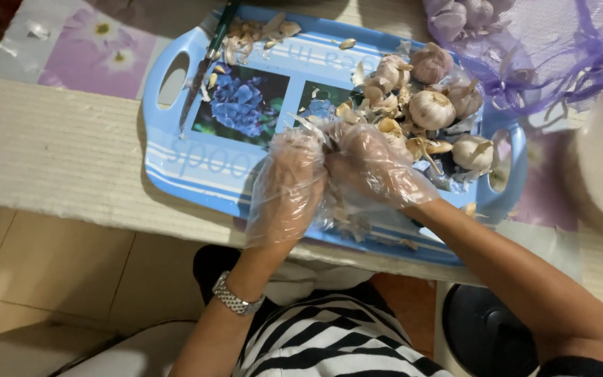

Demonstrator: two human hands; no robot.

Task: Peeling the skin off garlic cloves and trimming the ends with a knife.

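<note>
Evidently the garlic piece (329, 139), light, papery and brittle, best nipped at its tip, is sitting hidden between both gloved fingertips over the blue tray (176, 157). Left hand (287, 185) and right hand (371, 164) are pinching it together; whole bulbs (433, 109) are lying far right.

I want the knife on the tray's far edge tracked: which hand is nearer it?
Left. The left hand sits closer to the knife; the right hand is further right, beside the garlic bulbs.
</note>
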